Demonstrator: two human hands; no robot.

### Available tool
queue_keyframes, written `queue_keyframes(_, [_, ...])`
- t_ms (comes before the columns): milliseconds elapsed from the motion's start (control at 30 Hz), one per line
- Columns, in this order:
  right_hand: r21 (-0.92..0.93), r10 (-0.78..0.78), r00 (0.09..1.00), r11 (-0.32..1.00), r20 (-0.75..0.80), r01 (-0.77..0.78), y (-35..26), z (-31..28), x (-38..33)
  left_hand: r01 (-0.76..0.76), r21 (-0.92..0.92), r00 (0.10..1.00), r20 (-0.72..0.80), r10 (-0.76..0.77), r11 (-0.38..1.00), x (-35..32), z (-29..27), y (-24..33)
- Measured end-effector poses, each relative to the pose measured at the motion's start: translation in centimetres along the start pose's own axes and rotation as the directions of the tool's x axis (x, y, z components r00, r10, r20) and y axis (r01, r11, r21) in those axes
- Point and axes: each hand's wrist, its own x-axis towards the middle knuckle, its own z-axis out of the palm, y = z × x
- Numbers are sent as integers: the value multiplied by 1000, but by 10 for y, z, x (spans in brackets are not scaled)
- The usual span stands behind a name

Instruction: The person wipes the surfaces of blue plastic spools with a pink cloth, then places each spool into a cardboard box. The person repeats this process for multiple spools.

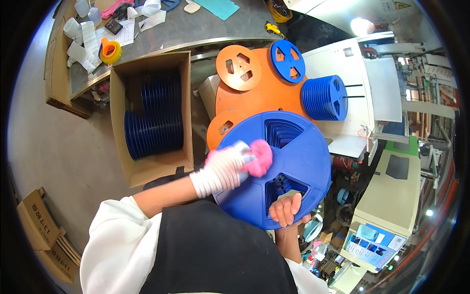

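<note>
A stack of large blue plastic reels (pixel 306 159) is in front of me, with several layers showing through its cut-out windows. My left hand (pixel 220 169), in a striped white glove, is closed on a pink cloth (pixel 259 159) that lies against the top reel's face, left of its centre. The gloved fingers are slightly blurred. My bare right hand (pixel 285 209) grips the near right rim of the reels, its fingers curled through the lower window. Beyond the stack, an orange round disc (pixel 259 105) bears two smaller orange reels (pixel 239 67) and a small blue reel (pixel 287 61).
An open cardboard box (pixel 187 98) at the left holds two rows of blue reels (pixel 154 132). More blue reels (pixel 323 98) sit on rods by a white panel (pixel 355 73). A grey workbench (pixel 191 24) carries a tape dispenser (pixel 110 51) and papers. A beige machine (pixel 387 191) stands right.
</note>
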Motion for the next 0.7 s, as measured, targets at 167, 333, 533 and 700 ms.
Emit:
queue_keyframes(167, [27,9,999,1000,-51,-7,1,2,-5,201,379,977,-15,-211,903,8,7,-56])
queue_keyframes(333, [37,-69,995,997,-75,72,-3,-4,-12,390,476,920,-175,-350,788,-11,-30,-143])
queue_keyframes(533, [134,-204,972,967,-115,219,-7,-9,-11,215,355,976,-96,-193,910,-61,-81,-91])
queue_keyframes(700, [172,-222,950,950,-219,261,-8,-8,3,-330,650,926,364,101,684,-70,-65,-31])
